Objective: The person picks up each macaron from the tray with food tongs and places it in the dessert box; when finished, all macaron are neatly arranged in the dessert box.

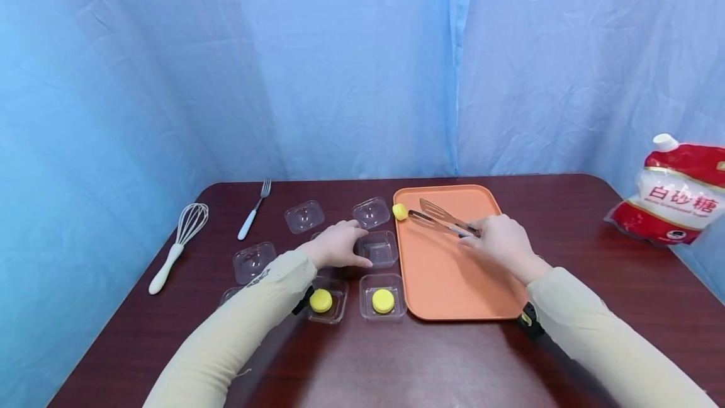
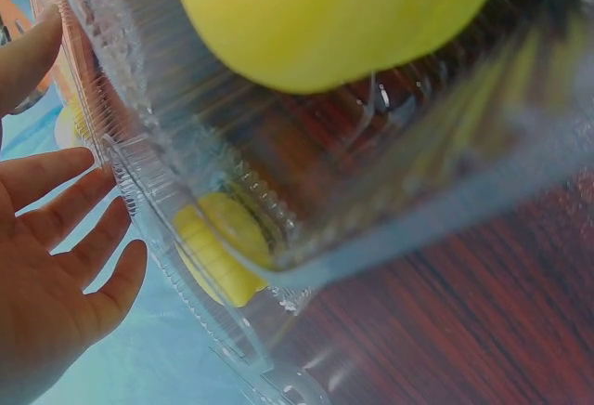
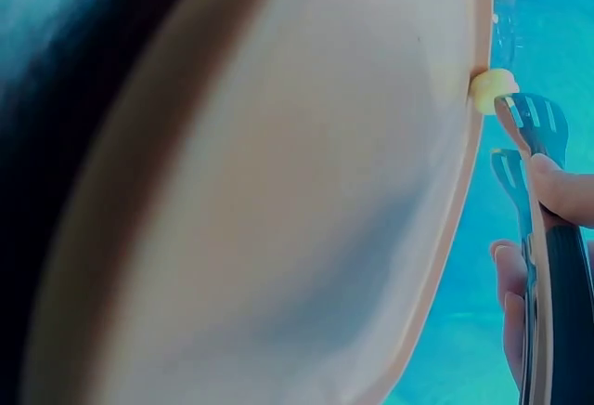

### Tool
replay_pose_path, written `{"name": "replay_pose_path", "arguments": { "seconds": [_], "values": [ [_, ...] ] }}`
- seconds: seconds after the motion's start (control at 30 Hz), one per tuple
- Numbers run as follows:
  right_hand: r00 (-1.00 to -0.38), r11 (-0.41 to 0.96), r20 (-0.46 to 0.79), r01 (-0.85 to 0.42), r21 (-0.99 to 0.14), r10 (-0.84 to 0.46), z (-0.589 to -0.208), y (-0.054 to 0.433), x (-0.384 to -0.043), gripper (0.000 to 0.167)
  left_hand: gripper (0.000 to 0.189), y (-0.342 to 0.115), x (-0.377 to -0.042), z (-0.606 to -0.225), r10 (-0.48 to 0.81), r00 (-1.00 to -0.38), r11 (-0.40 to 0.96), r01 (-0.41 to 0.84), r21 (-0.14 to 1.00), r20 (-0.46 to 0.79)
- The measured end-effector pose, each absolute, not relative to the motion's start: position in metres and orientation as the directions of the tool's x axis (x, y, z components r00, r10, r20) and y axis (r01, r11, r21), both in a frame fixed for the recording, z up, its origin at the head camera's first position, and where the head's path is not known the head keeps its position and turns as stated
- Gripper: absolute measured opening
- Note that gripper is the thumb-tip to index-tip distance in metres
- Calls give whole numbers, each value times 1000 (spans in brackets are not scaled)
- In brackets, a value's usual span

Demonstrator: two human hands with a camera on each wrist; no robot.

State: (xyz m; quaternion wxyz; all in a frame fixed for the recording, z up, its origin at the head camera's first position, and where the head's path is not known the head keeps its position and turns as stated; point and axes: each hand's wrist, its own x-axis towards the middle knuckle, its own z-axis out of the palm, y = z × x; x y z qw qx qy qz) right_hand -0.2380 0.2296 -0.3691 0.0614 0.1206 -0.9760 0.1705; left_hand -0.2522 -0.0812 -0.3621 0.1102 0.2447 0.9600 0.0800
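My right hand [image 1: 501, 244] grips a pair of slotted tongs [image 1: 447, 222] over the orange tray [image 1: 453, 294]. The two tong ends stand apart. A yellow macaron [image 1: 399, 211] sits at the tray's left rim, close to the tong tips; in the right wrist view this macaron [image 3: 492, 91] shows beside them. My left hand [image 1: 340, 244] reaches to a clear plastic box [image 1: 378, 249] left of the tray, fingers extended at its side. Nearer me, two clear boxes each hold a yellow macaron [image 1: 382, 301], the other macaron [image 1: 320, 301] lying beneath my left wrist.
Clear domed lids [image 1: 370, 213] lie behind and left of the boxes, one lid [image 1: 253, 262] beside my left sleeve. A fork [image 1: 255, 209] and a white-handled whisk [image 1: 178, 247] lie at the left. A red and white sugar bag [image 1: 674, 194] stands at the far right.
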Motion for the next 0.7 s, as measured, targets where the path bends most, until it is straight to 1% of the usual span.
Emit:
{"name": "replay_pose_path", "arguments": {
  "seconds": [0.13, 0.23, 0.47, 0.7],
  "values": [
    [-965, 908, 136, -256, -330, -223, -372, 223, -242, 32, 68, -81, -252, -362, 486, -856, 867, 447, 222, -175],
    [-966, 905, 122, -256, -339, -228, -373, 216, -245, 28, 69, -81, -252, -362, 484, -857, 867, 442, 231, -175],
    [-959, 896, 118, -284, -341, -259, -372, 201, -255, 38, 69, -82, -253, -363, 485, -856, 867, 445, 223, -178],
    [-970, 899, 51, -238, -368, -237, -367, 194, -259, 27, 69, -82, -253, -363, 490, -853, 865, 450, 221, -179]
  ]
}}
